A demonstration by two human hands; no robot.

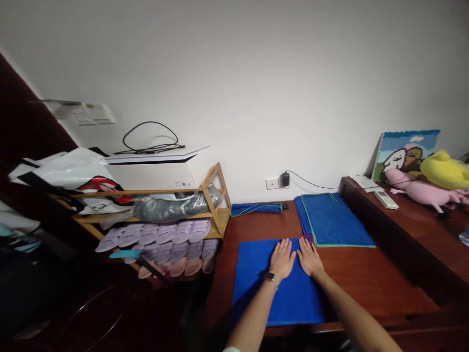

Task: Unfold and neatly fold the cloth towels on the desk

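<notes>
A bright blue cloth (256, 278) lies spread flat on the brown wooden table (366, 278), its near edge close to the table's front. My left hand (283, 259), with a dark-faced watch on the wrist, rests palm down on the cloth's upper middle, fingers stretched out. Beside it my right hand (309, 257) also lies flat at the cloth's upper right, fingers extended and pointing away from me. Just beyond the right hand is a stack of folded blue cloths (335, 220) with green edging. A narrow folded blue cloth (256, 209) lies along the wall.
On the left stands a wooden rack (216, 195) with rows of slippers (157, 234) and a white box (154, 173) on top. A black charger (286, 179) sits in the wall socket. To the right, a raised surface carries a remote control (386, 199) and plush toys (425, 190).
</notes>
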